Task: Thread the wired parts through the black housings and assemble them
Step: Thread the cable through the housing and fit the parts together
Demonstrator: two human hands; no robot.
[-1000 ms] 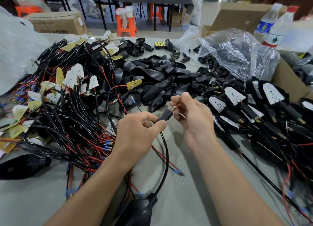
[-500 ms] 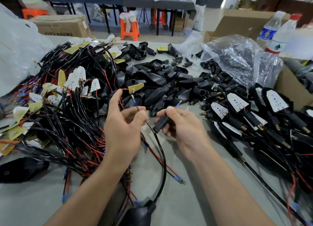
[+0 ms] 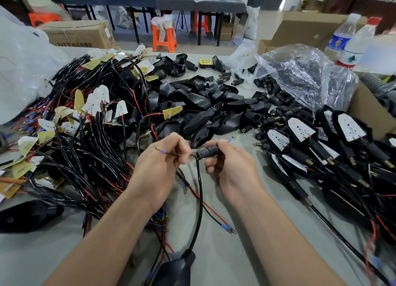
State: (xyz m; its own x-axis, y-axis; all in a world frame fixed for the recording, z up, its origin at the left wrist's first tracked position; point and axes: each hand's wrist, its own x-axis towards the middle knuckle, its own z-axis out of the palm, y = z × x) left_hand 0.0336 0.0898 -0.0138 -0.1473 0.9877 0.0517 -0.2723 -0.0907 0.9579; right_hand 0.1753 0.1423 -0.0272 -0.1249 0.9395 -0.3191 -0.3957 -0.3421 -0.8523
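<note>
Over the tabletop [image 3: 246, 253], the right hand [image 3: 233, 170] pinches a black sleeve [image 3: 209, 152] steady in its fingers [image 3: 225, 149] while the left hand [image 3: 159, 170], curled round blue-tipped wires [image 3: 162, 151], apparently feeds them through; a housing [image 3: 175, 270] sits at the cable's [image 3: 199, 200] near end.

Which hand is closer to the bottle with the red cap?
Right. The right hand, holding a black sleeve, is below and left of the red-capped bottle. The left hand, pinching a wire, is even farther left, by the wire pile.
</note>
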